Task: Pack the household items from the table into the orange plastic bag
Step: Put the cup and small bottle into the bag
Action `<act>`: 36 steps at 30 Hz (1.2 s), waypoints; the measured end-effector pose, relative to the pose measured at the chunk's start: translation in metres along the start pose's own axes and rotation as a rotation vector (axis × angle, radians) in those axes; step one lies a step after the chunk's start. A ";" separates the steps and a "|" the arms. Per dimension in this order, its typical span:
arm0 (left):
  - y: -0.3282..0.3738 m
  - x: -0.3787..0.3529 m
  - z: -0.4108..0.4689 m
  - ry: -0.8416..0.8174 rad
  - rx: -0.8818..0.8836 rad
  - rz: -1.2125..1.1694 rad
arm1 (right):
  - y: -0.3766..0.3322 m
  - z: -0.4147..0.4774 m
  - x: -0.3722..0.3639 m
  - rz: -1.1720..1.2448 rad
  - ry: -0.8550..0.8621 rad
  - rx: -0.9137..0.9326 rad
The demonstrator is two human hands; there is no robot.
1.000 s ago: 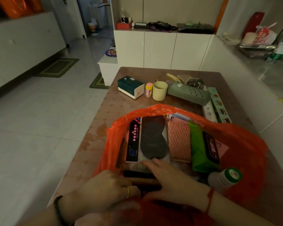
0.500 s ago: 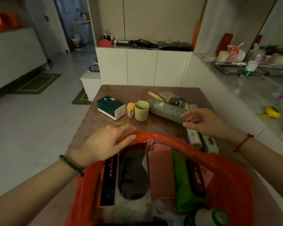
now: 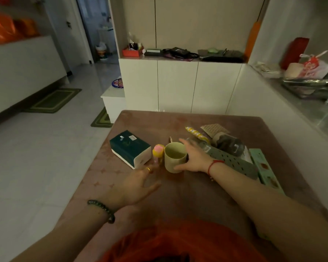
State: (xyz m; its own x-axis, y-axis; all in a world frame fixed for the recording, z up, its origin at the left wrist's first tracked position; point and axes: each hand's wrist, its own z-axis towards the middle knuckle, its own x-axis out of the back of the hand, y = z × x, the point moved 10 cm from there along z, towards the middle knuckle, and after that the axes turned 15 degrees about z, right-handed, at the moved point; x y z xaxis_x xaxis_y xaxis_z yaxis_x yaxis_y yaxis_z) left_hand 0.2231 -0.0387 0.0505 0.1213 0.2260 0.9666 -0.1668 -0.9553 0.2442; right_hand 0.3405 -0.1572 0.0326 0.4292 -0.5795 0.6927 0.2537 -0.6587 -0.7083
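Observation:
A pale yellow cup (image 3: 173, 157) stands mid-table, and my right hand (image 3: 194, 157) wraps around its right side. My left hand (image 3: 138, 183) reaches forward with fingers spread, its fingertips close to a small pink-and-yellow bottle (image 3: 158, 153) left of the cup. A dark green tissue pack (image 3: 130, 148) lies left of that bottle. Only the rim of the orange plastic bag (image 3: 178, 242) shows at the bottom edge. On the right lie a grey-green perforated case (image 3: 233, 162), a long mint box (image 3: 266, 170) and a dark wrapped item (image 3: 228, 143).
The brown table (image 3: 102, 180) ends at its left edge over a white tiled floor. A yellow stick packet (image 3: 196, 134) and a tan mesh pack (image 3: 213, 129) lie at the back right. White cabinets (image 3: 178, 86) stand beyond, and a white wall ledge runs along the right.
The view has tilted up, so the bag has dropped almost out of sight. My left hand left the bag's rim and reached forward. My right hand moved left from the perforated case onto the cup.

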 end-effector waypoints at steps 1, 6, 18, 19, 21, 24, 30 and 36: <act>-0.007 0.001 0.016 0.028 0.000 -0.037 | 0.000 0.015 -0.007 0.000 0.019 -0.003; -0.049 -0.020 0.097 0.054 0.201 0.274 | 0.021 0.053 -0.033 -0.058 0.095 -0.060; -0.029 -0.019 0.109 0.162 0.097 0.124 | -0.004 -0.077 0.070 0.352 0.316 0.125; -0.021 0.001 0.087 0.259 0.095 -0.027 | -0.012 -0.101 0.084 0.446 0.323 0.142; -0.001 0.037 0.038 0.384 0.051 -0.322 | -0.028 -0.152 0.104 0.648 0.284 0.171; 0.028 0.070 -0.040 0.416 -0.047 -0.796 | -0.033 -0.221 0.114 1.037 0.203 0.144; 0.069 0.062 -0.162 0.343 -0.083 -0.932 | -0.075 -0.324 0.061 1.423 -0.315 0.108; 0.095 0.037 -0.217 0.358 -0.080 -0.818 | -0.062 -0.353 0.008 0.653 -0.293 -0.007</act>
State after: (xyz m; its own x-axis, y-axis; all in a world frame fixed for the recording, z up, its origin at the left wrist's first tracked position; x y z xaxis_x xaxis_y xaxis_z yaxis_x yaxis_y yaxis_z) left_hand -0.0003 -0.0793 0.1268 -0.0778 0.8893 0.4506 -0.2315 -0.4558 0.8595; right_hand 0.0225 -0.2901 0.1299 0.7069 -0.7046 0.0616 -0.1395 -0.2243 -0.9645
